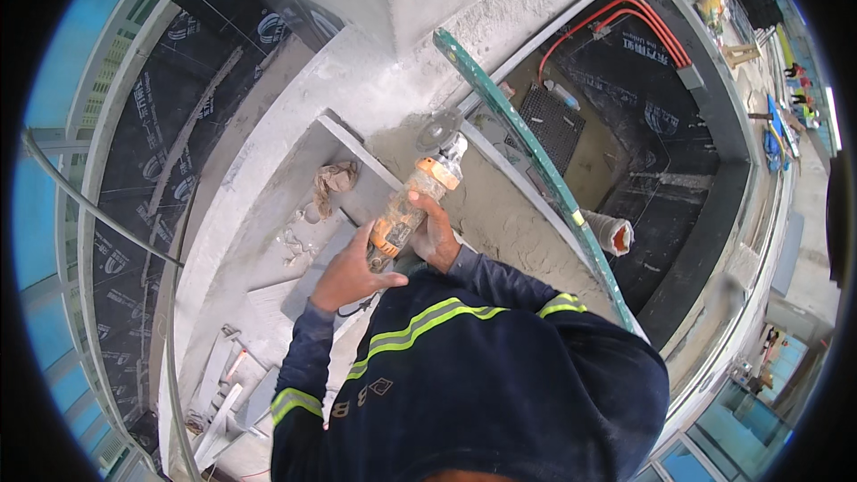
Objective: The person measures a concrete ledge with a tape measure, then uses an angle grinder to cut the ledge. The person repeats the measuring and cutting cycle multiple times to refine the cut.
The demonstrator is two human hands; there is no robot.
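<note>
Both my hands are around a dusty orange angle grinder point(401, 225), held slanting in front of me. My right hand point(436, 234) wraps the middle of its body. At the rear end, my left hand point(350, 273) grips the casing with the thumb reaching across. The grinder's round disc point(438, 131) points away from me, close to the grey stone ledge. Whether the disc touches the ledge or is spinning, I cannot tell. A bed of sandy mortar point(500, 214) lies to the right of the tool.
A long green straightedge point(527, 138) slants across the right side. Beyond it is a black-lined pit with red conduits point(644, 16) and an orange-mouthed pipe point(614, 234). Crumpled brown paper point(334, 180) lies left of the grinder. Several tools and offcuts point(230, 370) sit lower left.
</note>
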